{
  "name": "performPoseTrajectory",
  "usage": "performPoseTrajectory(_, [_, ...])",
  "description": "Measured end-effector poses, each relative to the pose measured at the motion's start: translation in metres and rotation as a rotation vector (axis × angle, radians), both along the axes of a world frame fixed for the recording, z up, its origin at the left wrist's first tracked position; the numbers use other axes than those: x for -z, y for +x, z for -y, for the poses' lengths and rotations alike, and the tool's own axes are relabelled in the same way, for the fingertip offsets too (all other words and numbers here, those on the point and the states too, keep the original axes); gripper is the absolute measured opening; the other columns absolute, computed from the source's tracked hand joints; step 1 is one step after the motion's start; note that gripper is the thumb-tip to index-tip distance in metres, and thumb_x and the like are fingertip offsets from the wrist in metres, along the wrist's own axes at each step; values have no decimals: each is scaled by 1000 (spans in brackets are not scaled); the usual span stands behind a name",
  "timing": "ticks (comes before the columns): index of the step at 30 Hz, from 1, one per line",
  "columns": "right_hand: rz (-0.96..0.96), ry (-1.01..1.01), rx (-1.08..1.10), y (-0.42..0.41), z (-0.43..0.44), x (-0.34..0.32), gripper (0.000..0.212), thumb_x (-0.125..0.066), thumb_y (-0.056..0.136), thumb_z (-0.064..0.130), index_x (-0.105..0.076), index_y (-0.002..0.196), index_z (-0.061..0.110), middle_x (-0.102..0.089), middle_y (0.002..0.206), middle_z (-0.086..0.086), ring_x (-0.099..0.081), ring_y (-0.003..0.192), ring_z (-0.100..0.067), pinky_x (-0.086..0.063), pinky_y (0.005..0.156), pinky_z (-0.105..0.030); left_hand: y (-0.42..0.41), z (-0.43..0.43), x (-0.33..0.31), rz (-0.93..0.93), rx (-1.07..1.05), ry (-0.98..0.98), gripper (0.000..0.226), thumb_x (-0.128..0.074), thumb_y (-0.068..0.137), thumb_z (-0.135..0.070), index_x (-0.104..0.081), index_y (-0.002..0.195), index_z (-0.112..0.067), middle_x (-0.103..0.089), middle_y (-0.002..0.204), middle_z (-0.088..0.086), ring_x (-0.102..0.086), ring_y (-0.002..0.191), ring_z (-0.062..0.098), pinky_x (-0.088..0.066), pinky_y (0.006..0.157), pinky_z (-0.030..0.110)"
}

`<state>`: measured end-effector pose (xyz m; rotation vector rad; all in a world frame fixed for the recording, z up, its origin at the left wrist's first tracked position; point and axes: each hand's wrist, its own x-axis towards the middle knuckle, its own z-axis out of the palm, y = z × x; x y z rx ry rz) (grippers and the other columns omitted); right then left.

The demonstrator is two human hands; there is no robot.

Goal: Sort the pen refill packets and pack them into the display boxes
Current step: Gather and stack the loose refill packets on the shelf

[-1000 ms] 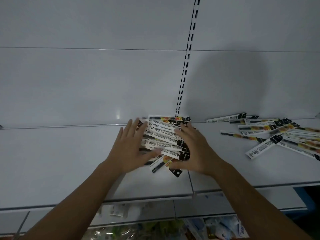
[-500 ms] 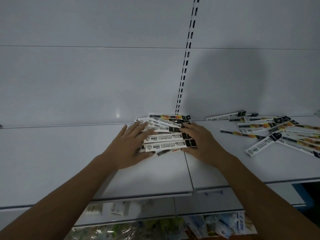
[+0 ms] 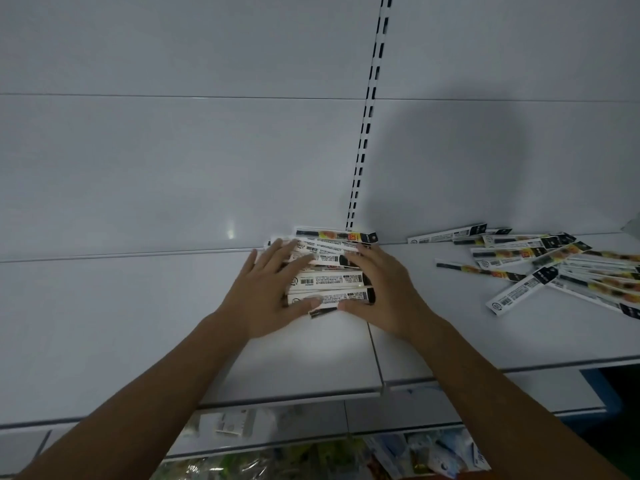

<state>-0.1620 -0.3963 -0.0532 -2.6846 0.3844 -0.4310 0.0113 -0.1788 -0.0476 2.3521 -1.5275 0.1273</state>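
Head view: packets (image 3: 509, 252) lie on white shelf (image 3: 121, 323) before slotted wall (image 3: 173, 150).

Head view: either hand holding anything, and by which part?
No curled grip. The left hand and right hand press straight fingers on opposite ends of the bunched refill packets lying on the shelf.

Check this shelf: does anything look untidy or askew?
The loose packets on the right lie scattered, crossing at angles. In the stack between the left hand and right hand, one packet end sticks out crooked at the front.
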Motion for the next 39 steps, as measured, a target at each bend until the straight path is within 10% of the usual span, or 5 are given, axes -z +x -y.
performPoseTrajectory(7, [-211, 235, 223, -3, 6, 0, 150, -73, 52, 93, 6, 163, 31, -1, 173, -12, 4, 159, -37, 1, 127, -57, -6, -7, 9, -380, -285, -112, 112, -41, 72, -101, -14, 163, -40, -4, 175, 3, 5, 161, 26, -17, 129, 55])
performPoseTrajectory(14, [38, 357, 101, 27, -25, 7, 127, -87, 45, 78, -31, 152, 38, -45, 145, 9, -43, 134, -18, -42, 114, -49, -20, 34, 17, -559, -310, -289, 95, -45, 81, -91, -28, 156, -36, -20, 164, 9, -27, 153, 35, -39, 118, 56])
performPoseTrajectory(21, [12, 486, 336, 22, -7, -9, 122, -68, 67, 87, -14, 163, 34, -10, 173, -2, -6, 159, -27, -14, 127, -54, -8, 27, -1, -556, -420, -301, 95, -37, 83, -92, -20, 160, -39, -18, 170, 6, -20, 157, 32, -27, 124, 55])
performPoseTrajectory(26, [97, 602, 331, 46, -15, -25, 51, -54, 93, 73, -58, 123, 32, -68, 120, 7, -66, 109, -12, -54, 93, -40, -3, 45, -1, -687, -412, -295, 95, -32, 80, -98, -37, 153, -36, -41, 157, 4, -36, 148, 29, -37, 117, 58])
performPoseTrajectory(39, [167, 689, 270, 45, -27, -31, 35, -43, 108, 50, -64, 109, 22, -73, 105, 1, -68, 91, -9, -53, 79, -34, -18, 26, -24, -915, -347, -417, 65, -48, 98, -69, -35, 156, -40, -55, 149, -10, -56, 131, 15, -43, 113, 34])
